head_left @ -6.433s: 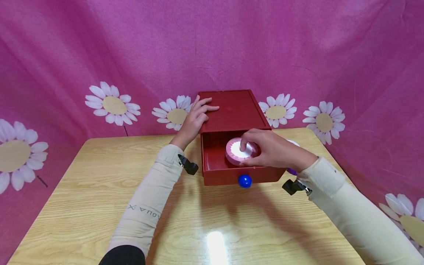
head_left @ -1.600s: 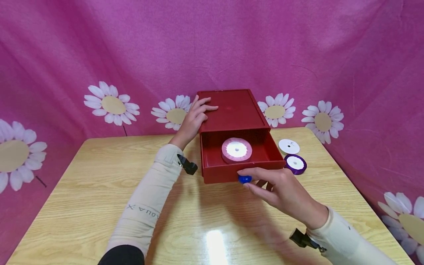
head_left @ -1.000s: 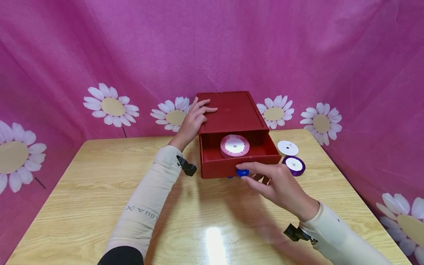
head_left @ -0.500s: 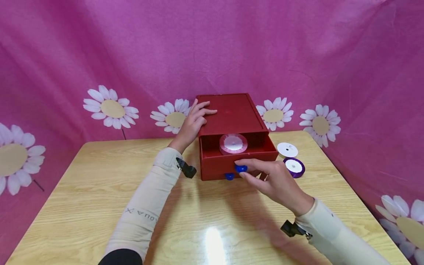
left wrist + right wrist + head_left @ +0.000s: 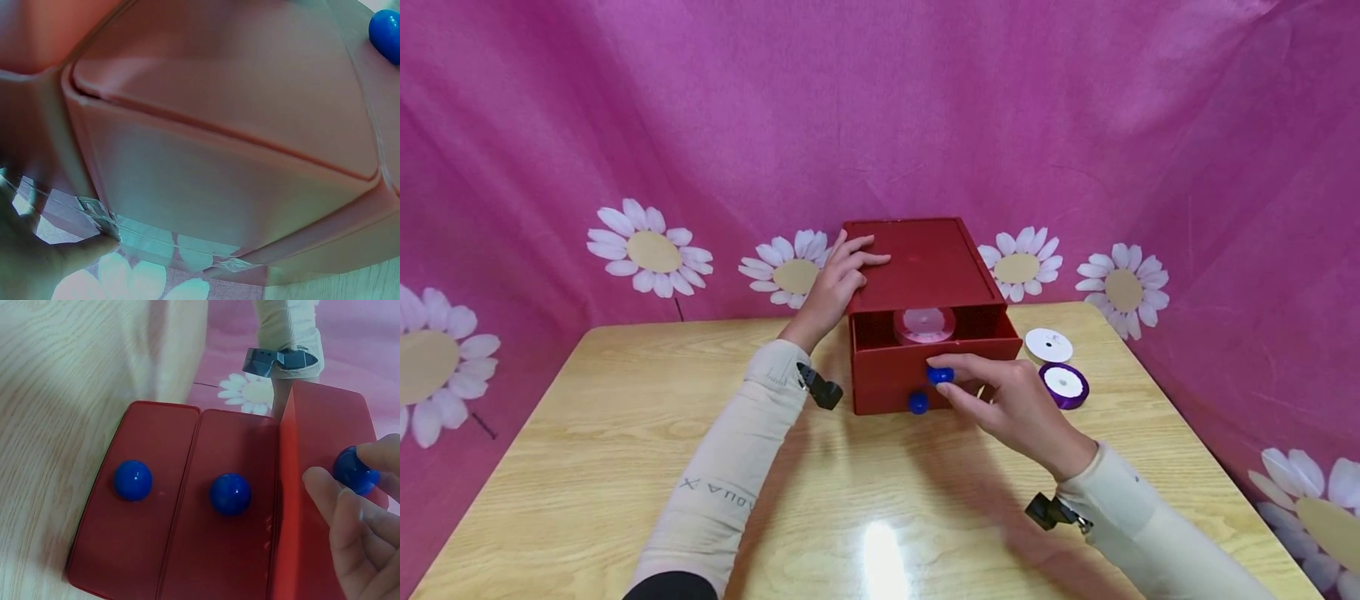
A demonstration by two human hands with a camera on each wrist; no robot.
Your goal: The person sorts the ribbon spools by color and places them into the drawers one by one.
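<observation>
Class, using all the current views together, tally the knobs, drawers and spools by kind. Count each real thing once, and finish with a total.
Knobs: 3
Drawers: 3
Spools: 3
Total: 9

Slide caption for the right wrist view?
The right grip pinches the round blue knob of a protruding red drawer, beside two closed red drawers.

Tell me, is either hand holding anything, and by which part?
The right hand pinches the top drawer by its blue knob; the left hand just rests on the red cabinet.
</observation>
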